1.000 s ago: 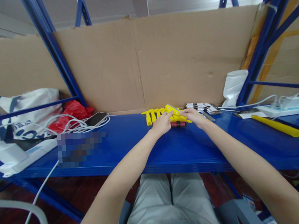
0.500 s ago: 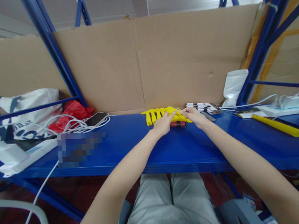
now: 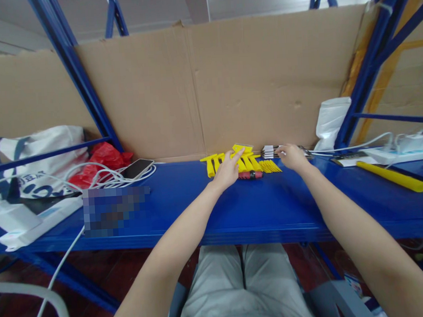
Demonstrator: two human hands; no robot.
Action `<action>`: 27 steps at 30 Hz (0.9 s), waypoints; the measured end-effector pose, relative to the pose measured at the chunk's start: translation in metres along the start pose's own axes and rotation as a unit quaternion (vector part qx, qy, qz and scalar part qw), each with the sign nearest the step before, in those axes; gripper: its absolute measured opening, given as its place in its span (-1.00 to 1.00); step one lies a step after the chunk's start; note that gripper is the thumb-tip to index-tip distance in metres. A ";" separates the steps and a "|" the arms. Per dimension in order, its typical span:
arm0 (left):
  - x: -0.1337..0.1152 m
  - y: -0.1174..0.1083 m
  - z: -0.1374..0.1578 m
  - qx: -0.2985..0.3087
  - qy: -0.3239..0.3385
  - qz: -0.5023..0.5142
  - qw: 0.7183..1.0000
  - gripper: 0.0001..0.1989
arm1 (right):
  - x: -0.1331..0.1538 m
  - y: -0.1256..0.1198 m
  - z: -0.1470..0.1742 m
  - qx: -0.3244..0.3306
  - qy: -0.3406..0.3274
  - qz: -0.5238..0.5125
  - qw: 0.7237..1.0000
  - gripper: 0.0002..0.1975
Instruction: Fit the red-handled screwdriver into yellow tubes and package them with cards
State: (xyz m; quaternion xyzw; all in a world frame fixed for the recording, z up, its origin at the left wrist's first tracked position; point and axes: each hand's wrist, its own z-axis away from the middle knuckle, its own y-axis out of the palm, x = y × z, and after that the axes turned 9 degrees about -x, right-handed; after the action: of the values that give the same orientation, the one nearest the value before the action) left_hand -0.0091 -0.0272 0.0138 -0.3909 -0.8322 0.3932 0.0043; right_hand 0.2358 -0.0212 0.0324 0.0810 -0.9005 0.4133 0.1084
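Note:
Several yellow T-shaped scrapers (image 3: 249, 164) lie in a row at the back of the blue shelf. My left hand (image 3: 227, 172) is over the row, its fingers closed around a yellow scraper (image 3: 242, 148) whose head is raised and tilted above the others. Beneath the row lies a red and black tool (image 3: 250, 175), partly covered. Small flat yellow pieces (image 3: 270, 166) lie fanned out to the right. My right hand (image 3: 293, 157) is at a stack of white and black packets (image 3: 268, 151), fingertips pinched together; what they hold is too small to make out.
A cardboard sheet (image 3: 193, 92) closes off the back. On the left are a phone (image 3: 138, 168), white cables, a red plastic bag (image 3: 107, 157) and a power strip (image 3: 43, 221). A white pouch (image 3: 333, 122) and a long yellow strip (image 3: 393, 176) are at the right.
My right hand has moved right, from the yellow scraper to the packets, uncovering the fanned yellow pieces. My left hand has shifted slightly left, and the scraper in it is raised a little.

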 end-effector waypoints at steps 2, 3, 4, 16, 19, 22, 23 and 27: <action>0.001 -0.001 0.000 -0.012 -0.001 0.016 1.000 -0.39 | -0.012 -0.007 0.001 0.020 0.045 0.083 0.995 -0.69; 0.002 -0.001 -0.001 -0.014 0.000 0.022 1.000 -0.39 | -0.018 -0.009 0.001 0.036 0.070 0.111 0.991 -0.69; 0.002 -0.001 -0.001 -0.015 0.002 0.027 1.000 -0.38 | -0.023 -0.010 0.001 0.051 0.094 0.132 0.985 -0.71; 0.006 0.003 -0.005 -0.030 -0.001 0.092 0.995 -0.36 | -0.038 -0.003 0.004 0.134 0.163 0.168 0.963 -0.71; 0.004 0.004 -0.007 -0.041 -0.063 0.148 0.986 -0.35 | -0.036 -0.002 0.004 0.135 0.169 0.166 0.962 -0.72; 0.001 0.005 -0.009 -0.023 -0.167 0.239 0.956 -0.32 | -0.037 -0.001 0.003 0.135 0.160 0.165 0.964 -0.74; -0.001 0.004 -0.009 -0.015 -0.199 0.270 0.942 -0.31 | -0.037 0.000 0.003 0.137 0.156 0.164 0.964 -0.74; -0.009 0.001 -0.008 0.000 -0.272 0.368 0.889 -0.29 | -0.038 0.001 0.003 0.145 0.150 0.165 0.964 -0.71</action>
State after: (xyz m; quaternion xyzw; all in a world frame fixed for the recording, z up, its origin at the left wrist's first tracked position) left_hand 0.0004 -0.0272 0.0214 -0.5467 -0.5972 0.4579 -0.3673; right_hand 0.2717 -0.0209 0.0199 -0.1169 -0.8051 0.5592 0.1592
